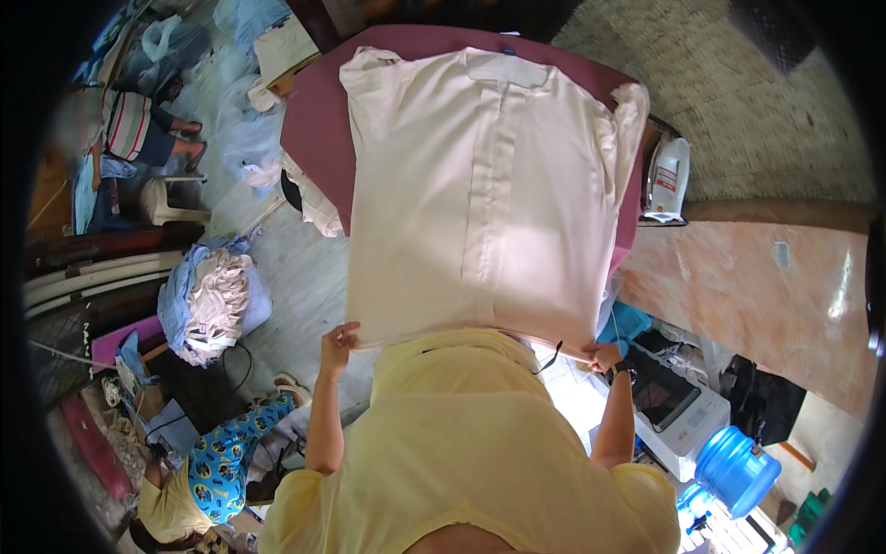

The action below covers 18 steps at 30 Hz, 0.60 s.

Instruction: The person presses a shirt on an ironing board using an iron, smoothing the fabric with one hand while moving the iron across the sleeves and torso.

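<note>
A cream button-front shirt (480,194) lies spread flat on a maroon-covered ironing table (314,120), collar at the far end. My left hand (338,342) pinches the near left corner of the shirt's hem. My right hand (602,355), with a dark watch at the wrist, grips the near right corner of the hem. Both corners are pulled toward my yellow-shirted body at the table's near edge.
A white iron (666,177) stands upright at the table's right edge. A pile of folded cream and blue clothes (210,300) sits on the left. A person in blue patterned trousers (221,457) sits low left; another sits far left. A blue water bottle (734,469) stands lower right.
</note>
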Tool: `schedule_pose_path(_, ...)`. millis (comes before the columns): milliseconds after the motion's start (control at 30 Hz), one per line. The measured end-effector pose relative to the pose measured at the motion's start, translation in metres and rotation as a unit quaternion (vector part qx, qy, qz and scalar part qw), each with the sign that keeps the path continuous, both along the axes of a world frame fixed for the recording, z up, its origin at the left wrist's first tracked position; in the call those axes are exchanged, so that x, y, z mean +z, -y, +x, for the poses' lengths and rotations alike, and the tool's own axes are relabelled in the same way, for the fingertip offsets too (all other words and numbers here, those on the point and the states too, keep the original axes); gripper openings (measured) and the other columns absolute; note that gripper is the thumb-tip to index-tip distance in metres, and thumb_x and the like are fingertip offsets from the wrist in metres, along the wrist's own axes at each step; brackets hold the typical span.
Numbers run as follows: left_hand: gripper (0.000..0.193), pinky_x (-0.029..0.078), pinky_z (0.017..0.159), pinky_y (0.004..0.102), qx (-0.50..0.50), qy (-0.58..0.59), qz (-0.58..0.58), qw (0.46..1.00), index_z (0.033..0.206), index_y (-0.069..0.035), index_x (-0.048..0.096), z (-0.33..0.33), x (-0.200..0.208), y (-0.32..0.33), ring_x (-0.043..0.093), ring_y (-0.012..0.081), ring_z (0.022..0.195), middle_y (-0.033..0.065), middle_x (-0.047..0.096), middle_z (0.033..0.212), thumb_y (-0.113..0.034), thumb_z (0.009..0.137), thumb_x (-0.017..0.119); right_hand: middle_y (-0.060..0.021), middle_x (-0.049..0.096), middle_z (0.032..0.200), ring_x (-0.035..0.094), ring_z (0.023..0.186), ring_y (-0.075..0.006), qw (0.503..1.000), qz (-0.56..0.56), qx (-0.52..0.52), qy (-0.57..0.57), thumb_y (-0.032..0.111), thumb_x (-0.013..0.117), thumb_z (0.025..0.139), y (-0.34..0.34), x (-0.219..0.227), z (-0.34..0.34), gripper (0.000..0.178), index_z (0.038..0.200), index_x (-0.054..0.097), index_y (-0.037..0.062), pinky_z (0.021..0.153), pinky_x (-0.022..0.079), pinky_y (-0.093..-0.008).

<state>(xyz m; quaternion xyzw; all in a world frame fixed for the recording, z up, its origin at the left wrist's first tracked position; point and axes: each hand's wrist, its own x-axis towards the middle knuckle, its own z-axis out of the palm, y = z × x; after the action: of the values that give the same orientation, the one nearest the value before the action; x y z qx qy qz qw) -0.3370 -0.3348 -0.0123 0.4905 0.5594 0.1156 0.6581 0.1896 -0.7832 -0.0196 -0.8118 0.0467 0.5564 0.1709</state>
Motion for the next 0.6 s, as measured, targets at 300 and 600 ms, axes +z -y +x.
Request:
schedule_pose_path(300, 0.038, 0.044, 0.097, 0.0421, -0.092, -0.156, 0.470, 0.864, 0.121, 0.001, 0.054, 0.098, 0.012, -0.173, 0.052, 0.0368, 0.112, 0.0208, 0.053, 0.120, -0.012, 0.087, 0.065, -0.0209, 0.068, 0.091, 0.066, 0.082, -0.0392, 0.827, 0.017, 0.475, 0.302, 0.035, 0.055, 0.088, -0.142, 0.011, 0.062, 0.034, 0.084, 0.070, 0.0043, 0.075, 0.052, -0.0497)
schedule_pose_path(600, 0.066, 0.045, 0.096, 0.0431, 0.101, -0.186, 0.460, 0.862, 0.126, -0.005, 0.055, 0.308, 0.013, -0.413, 0.057, 0.0363, 0.112, 0.0166, 0.059, 0.122, -0.040, 0.075, 0.078, -0.0181, 0.066, 0.083, 0.064, 0.081, -0.0367, 0.770, 0.472, 0.353, 0.242, 0.018, 0.063, 0.088, -0.495, 0.102, 0.074, 0.016, 0.089, 0.065, 0.0021, 0.071, 0.050, -0.0426)
